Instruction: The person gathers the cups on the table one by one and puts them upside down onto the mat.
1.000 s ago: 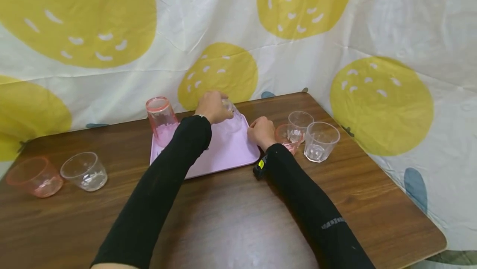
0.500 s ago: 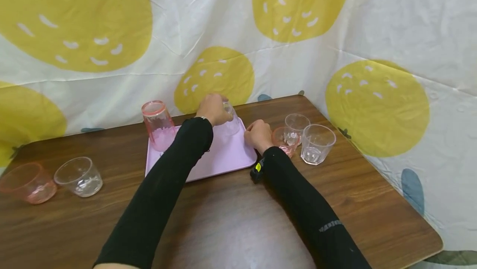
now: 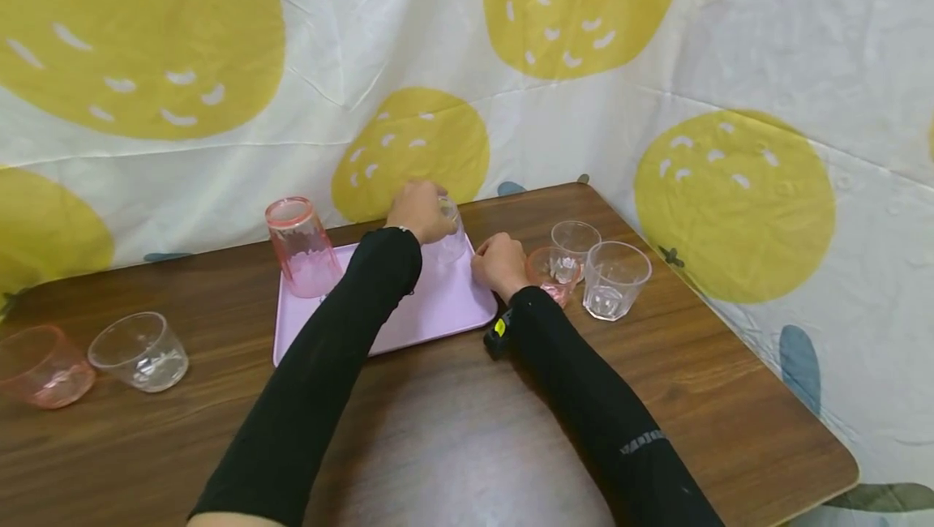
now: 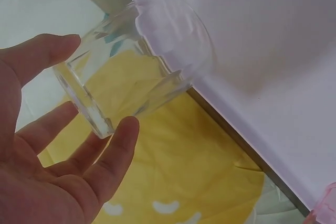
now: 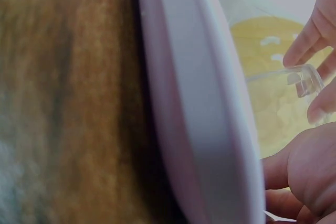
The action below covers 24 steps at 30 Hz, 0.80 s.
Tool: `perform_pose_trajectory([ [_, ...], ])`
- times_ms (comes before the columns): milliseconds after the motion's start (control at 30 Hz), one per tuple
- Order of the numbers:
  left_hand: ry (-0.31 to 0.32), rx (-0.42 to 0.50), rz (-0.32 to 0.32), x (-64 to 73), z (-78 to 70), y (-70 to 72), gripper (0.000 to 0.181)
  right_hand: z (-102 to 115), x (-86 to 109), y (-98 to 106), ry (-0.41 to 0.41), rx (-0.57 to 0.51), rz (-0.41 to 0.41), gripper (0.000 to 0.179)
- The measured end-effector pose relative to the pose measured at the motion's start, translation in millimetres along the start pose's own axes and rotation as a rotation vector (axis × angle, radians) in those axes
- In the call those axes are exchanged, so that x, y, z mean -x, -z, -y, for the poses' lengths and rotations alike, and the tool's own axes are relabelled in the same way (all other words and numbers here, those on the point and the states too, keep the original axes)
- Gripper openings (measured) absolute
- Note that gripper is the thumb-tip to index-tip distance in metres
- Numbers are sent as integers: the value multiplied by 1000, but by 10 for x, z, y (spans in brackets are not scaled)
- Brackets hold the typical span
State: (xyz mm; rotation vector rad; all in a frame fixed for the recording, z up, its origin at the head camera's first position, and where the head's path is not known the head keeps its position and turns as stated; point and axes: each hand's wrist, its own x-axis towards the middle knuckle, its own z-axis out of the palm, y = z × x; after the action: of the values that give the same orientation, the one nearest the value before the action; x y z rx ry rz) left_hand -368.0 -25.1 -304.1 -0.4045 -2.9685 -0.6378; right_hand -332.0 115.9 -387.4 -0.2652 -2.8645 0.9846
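My left hand (image 3: 419, 212) holds a clear glass (image 4: 131, 66) upside down by its base, thumb on one side and fingers on the other. The glass's mouth is at the far right part of the lilac tray (image 3: 423, 312), near its back edge. My right hand (image 3: 502, 265) is at the tray's right edge with curled fingers; in the right wrist view its fingertips meet the tray's rim and pass partly behind it. A tall pink glass (image 3: 302, 247) stands upside down on the tray's left part.
Right of my right hand stand a pink glass (image 3: 552, 276), a clear glass (image 3: 576, 239) and a larger clear glass (image 3: 615, 284), mouths up. On the table's left are another clear glass (image 3: 142, 353) and a pink glass (image 3: 47, 369). A fruit-patterned cloth (image 3: 409, 138) hangs behind the table.
The head view has turned slightly right. My left hand and its glass have shifted a little right over the tray. The right hand stays at the tray's edge.
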Motion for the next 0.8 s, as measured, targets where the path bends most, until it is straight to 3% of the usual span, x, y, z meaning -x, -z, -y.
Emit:
perform_pose_trajectory([
  [233, -8, -34, -23, -8, -22, -27, 61, -6, -11, -10, 19, 15, -22, 17],
  [800, -7, -43, 10, 40, -55, 31, 60, 23, 41, 26, 23, -11, 1, 17],
])
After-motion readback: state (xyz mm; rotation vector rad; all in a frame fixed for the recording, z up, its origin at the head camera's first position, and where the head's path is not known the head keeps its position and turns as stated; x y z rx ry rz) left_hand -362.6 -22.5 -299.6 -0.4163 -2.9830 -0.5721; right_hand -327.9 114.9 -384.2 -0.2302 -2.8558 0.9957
